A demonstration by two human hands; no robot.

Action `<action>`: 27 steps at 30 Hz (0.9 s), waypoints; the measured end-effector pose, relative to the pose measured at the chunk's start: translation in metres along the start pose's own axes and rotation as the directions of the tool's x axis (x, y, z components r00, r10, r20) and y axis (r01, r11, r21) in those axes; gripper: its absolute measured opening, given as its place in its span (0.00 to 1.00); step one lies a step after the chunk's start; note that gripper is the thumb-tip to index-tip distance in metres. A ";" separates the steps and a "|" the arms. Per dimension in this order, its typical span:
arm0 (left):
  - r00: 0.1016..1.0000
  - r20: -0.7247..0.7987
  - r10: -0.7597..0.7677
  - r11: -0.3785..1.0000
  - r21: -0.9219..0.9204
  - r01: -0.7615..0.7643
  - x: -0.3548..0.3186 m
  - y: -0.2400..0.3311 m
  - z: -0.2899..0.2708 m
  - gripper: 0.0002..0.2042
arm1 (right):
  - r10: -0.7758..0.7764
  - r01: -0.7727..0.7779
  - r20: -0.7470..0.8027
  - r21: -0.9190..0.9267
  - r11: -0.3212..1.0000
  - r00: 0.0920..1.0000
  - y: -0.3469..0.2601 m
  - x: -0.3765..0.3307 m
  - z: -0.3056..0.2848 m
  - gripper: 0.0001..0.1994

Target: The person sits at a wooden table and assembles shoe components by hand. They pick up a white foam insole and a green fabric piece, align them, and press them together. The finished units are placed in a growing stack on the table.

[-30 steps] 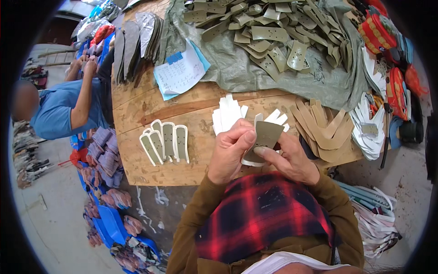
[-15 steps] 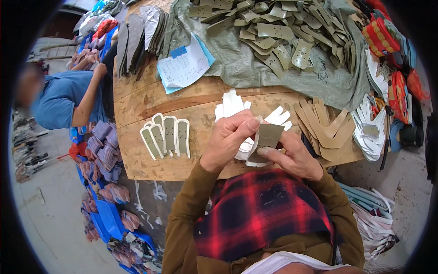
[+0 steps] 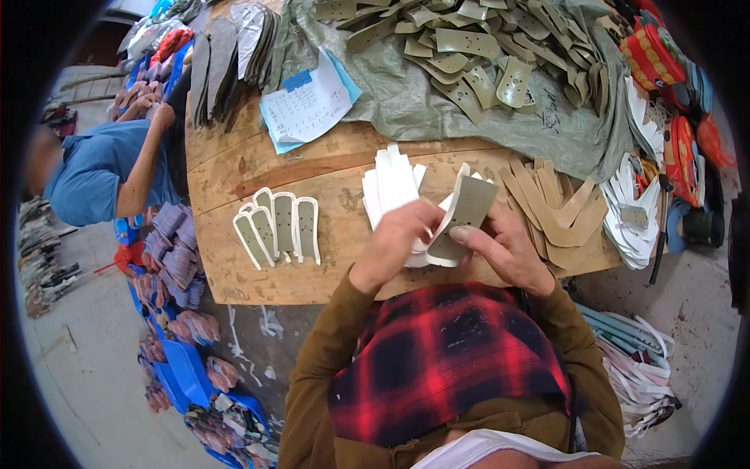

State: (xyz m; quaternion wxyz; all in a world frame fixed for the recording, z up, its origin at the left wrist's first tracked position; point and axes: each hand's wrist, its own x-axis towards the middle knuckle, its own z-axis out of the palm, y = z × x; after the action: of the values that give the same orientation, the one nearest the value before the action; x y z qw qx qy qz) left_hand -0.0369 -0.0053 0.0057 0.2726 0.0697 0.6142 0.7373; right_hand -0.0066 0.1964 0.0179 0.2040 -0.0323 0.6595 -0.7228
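While both hands [image 3: 461, 242] hold olive piece [image 3: 467, 213], white stack [image 3: 393, 184] beside.

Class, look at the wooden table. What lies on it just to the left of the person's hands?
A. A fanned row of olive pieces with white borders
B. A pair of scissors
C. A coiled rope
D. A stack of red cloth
A: a fanned row of olive pieces with white borders lies flat on the wooden table, left of the left hand, apart from it.
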 end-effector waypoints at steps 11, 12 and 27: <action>0.997 0.059 -0.056 0.929 0.370 0.030 -0.003 -0.004 0.005 0.14 | -0.292 0.290 0.079 -0.514 0.807 0.953 0.008 0.000 -0.004 0.18; 0.996 0.082 -0.018 0.900 0.436 -0.020 0.000 -0.002 0.005 0.13 | -0.308 0.312 0.106 -0.570 0.760 0.945 0.011 0.001 -0.005 0.18; 0.730 0.146 0.667 0.466 0.683 -0.562 -0.002 -0.019 -0.004 0.14 | 0.056 -0.038 -0.097 0.174 0.984 0.994 0.025 0.025 -0.007 0.14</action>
State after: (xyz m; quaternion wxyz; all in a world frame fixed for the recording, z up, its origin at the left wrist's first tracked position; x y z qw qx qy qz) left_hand -0.0309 -0.0075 -0.0129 -0.1024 0.3293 0.7915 0.5046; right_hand -0.0253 0.1937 -0.0124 0.1894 0.0378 0.6050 -0.7725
